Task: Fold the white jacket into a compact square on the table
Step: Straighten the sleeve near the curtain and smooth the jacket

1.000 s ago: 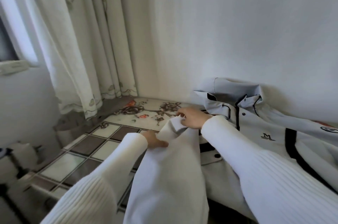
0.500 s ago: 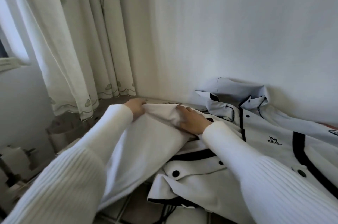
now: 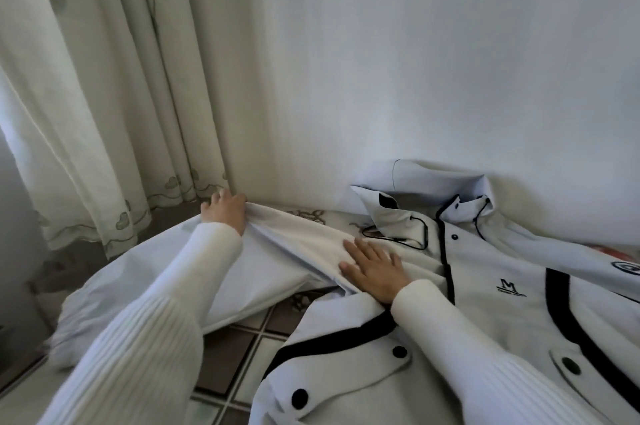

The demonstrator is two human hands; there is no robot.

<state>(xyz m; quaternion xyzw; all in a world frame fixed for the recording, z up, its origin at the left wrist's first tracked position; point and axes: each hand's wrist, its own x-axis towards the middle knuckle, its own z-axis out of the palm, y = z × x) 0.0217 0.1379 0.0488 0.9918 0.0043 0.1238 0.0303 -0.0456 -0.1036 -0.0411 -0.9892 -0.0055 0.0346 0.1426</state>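
White jacket (image 3: 485, 289) sleeve (image 3: 214, 272) folds best pulled taut: left hand (image 3: 225, 213) pinches its edge, right hand (image 3: 374, 268), fingers flat, should anchor the shoulder on the surface (image 3: 239, 348).

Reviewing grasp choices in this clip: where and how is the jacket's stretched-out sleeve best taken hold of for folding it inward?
Judging by its pose, grip the sleeve at its far cuff end, coming from the curtain side, where the left hand already bunches the fabric. The right hand lies flat near the shoulder, anchoring it, so the free end should swing over the white jacket.
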